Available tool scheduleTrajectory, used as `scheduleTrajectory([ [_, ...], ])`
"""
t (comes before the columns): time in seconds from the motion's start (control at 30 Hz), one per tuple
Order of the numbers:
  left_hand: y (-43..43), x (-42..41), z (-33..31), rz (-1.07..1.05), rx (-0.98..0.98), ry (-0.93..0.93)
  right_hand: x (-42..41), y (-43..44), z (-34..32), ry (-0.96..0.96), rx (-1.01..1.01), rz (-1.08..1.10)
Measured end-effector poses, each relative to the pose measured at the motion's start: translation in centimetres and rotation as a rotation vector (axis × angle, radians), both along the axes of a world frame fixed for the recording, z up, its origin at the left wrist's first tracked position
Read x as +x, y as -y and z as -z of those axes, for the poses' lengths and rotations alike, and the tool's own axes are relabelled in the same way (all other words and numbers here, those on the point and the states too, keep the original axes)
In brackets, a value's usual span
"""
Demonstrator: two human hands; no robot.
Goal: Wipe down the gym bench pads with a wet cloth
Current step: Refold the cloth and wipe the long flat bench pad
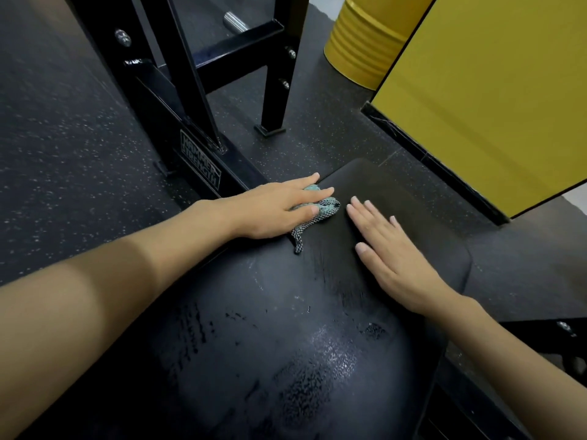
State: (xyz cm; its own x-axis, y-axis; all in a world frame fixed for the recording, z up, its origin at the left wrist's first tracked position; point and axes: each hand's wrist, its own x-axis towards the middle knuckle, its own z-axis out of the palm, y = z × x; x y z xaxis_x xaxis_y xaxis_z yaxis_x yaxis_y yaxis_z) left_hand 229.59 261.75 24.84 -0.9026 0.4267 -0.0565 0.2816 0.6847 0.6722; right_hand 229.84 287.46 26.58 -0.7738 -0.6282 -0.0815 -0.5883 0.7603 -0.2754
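Black padded vinyl gym bench pad [286, 344]: streaked with wet patches. Small teal-and-grey checked woven cloth [322, 208]: bunched at the pad's far left edge. Left hand [279, 208]: fingers straight and spread, pressing the cloth down. Right hand [390, 249]: just beside it, fingers extended, palm flat on the pad, grasping nothing.

I see speckled dark rubber floor [63, 138] all round. Ahead stands a black steel frame [190, 68] of uprights and crossbars, with bolts [123, 37] on its posts and a label [200, 160] reading HAMMER STRENGTH on its base beam. A chrome bar end [236, 21] shows behind the frame. To the right a ribbed yellow drum [368, 39] stands just beside a yellow panel [495, 100] that has black skirting [422, 157] along its foot.
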Motion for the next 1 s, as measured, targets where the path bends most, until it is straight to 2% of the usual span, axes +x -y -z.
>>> scheduleTrajectory([
  [0.17,0.9,1.6,0.3,-0.025,0.037,-0.008,4.6,2.7,0.2,-0.037,0.05,-0.136],
  [0.7,0.0,-0.1,-0.2,-0.038,0.023,0.044,5.6,3.5,0.1,-0.07,0.053,-0.111],
  [1.0,3.5,5.8,0.0,-0.002,0.049,0.034,5.6,3.5,0.2,-0.077,0.05,-0.099],
])
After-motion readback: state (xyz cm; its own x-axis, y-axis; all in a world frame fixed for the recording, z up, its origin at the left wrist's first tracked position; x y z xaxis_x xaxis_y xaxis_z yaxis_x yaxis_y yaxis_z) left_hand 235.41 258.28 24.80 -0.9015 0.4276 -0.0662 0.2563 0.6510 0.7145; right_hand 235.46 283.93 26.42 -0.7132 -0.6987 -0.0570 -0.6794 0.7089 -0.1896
